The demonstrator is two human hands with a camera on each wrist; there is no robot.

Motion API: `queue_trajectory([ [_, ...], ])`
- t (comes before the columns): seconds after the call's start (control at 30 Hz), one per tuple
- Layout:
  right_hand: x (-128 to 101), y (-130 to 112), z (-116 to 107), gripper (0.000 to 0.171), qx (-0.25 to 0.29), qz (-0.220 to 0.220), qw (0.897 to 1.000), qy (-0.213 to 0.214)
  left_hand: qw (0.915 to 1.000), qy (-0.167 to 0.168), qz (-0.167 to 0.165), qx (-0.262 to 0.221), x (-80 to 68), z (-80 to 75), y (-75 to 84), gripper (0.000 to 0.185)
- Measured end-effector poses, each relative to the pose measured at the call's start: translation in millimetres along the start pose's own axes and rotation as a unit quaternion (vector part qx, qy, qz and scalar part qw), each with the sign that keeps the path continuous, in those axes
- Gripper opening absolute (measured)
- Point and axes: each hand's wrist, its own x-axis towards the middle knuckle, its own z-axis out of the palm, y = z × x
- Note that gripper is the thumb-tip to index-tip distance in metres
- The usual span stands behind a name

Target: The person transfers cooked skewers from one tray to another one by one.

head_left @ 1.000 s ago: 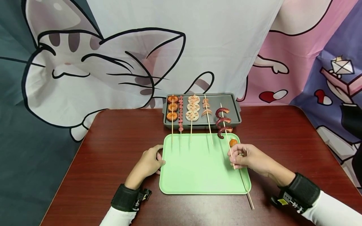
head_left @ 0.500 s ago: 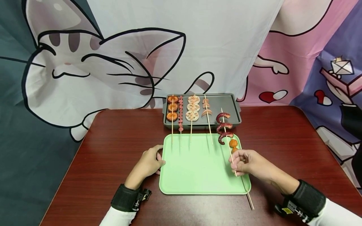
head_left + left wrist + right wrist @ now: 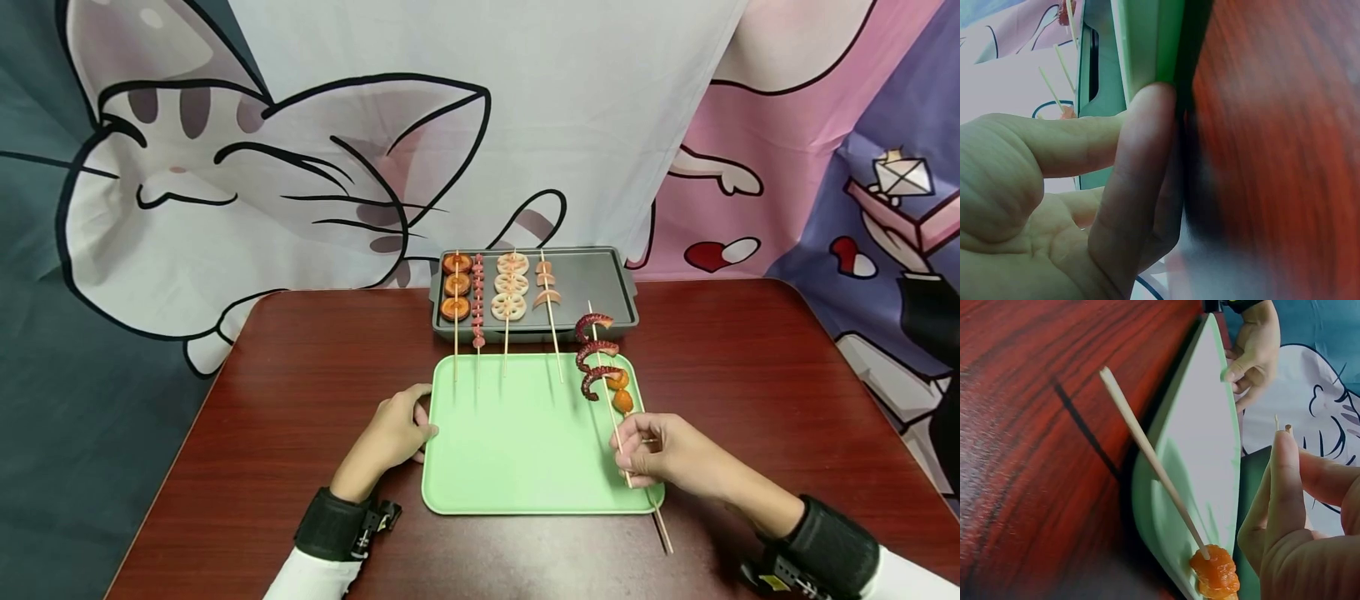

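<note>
My right hand (image 3: 639,450) pinches the stick of an octopus skewer (image 3: 596,358), whose dark red curls hang over the far right corner of the green tray (image 3: 517,450). Beneath it a second skewer with orange pieces (image 3: 622,398) lies along the tray's right side, its bare stick (image 3: 662,529) reaching out onto the table. In the right wrist view that orange piece (image 3: 1216,575) and its stick (image 3: 1147,450) rest on the tray's rim (image 3: 1166,506). My left hand (image 3: 396,432) grips the tray's left edge, fingers against the rim (image 3: 1147,44).
A grey grill pan (image 3: 596,279) stands behind the tray and holds skewers of orange rounds (image 3: 454,287), small sausage beads (image 3: 477,304), lotus root slices (image 3: 510,287) and pink slices (image 3: 546,290); their sticks reach over the tray. All stands on a dark red wooden table (image 3: 300,400) before a cartoon cloth.
My right hand has drawn the octopus skewer toward me, off the grill pan and over the tray's right side. The left hand has stayed on the tray's edge.
</note>
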Motion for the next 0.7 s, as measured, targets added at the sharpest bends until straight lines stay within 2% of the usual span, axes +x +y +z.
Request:
queue_trajectory([
  [0.2,-5,4,7,0.031,0.012,-0.007,1.0,-0.005,1.0,0.0,0.001,-0.003,0.6,0.3,-0.3,0.064],
  [0.7,-16,14,16,0.033,0.002,0.009,1.0,-0.005,1.0,-0.003,0.001,-0.003,1.4,0.5,-1.2,0.064],
])
